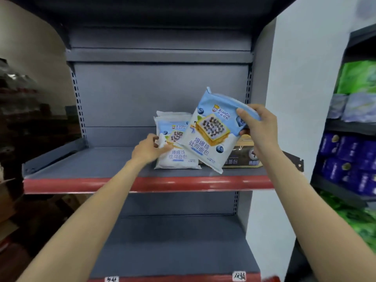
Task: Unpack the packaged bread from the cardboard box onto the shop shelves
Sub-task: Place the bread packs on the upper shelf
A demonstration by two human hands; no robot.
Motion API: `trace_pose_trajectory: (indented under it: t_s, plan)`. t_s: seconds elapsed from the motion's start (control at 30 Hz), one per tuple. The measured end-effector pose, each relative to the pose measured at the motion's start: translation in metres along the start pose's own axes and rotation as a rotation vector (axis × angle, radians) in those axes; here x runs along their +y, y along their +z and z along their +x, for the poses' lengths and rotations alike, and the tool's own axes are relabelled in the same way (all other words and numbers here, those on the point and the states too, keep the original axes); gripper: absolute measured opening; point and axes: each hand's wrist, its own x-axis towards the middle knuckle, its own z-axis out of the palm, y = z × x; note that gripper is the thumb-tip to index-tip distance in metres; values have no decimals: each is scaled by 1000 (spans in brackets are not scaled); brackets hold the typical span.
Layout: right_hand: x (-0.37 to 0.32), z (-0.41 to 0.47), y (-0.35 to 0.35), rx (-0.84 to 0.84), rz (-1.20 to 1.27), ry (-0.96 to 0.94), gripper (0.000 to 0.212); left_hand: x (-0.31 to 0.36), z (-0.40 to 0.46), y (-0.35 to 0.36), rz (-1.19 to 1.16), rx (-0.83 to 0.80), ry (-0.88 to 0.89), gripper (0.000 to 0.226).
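My right hand (258, 127) grips the top right corner of a blue-and-white bread packet (211, 131), which hangs tilted above the grey shelf (101, 165). Behind it stands a stack of like bread packets (177, 153), upright against each other on the shelf. My left hand (147, 148) touches the left edge of that stack with curled fingers. A brown bread packet (242, 155) lies on the shelf to the right, partly hidden by the held packet and my right wrist. The cardboard box is out of view.
The shelf has a red front strip (142, 185) and bare room on its left half. A lower shelf (173, 247) sits beneath. A white side panel (295, 98) bounds the right; beyond it stand green and purple packets (350, 159). Dark goods fill the left edge.
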Motion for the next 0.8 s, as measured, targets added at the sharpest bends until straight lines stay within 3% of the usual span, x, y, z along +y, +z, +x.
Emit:
trace_pose_trajectory:
  t_s: [0.17,0.27,0.37,0.43,0.63,0.8]
  plan:
    - [6,18,49,-168,-130,-40,15,-3,-14,-24,-338,190,-6,31]
    - [23,25,76,-293,-291,-110,12,0,-39,-32,-503,87,50,28]
    - [45,29,85,-306,-467,-158,8,1,-60,-25,-335,-71,171,64]
    - [54,29,85,-302,-578,-171,16,1,-63,-14,-131,-43,213,77]
    - [63,-4,78,-226,-987,-289,50,17,-62,11,66,129,147,83]
    - [63,-58,60,-174,-890,-377,48,23,-71,19,185,162,111,92]
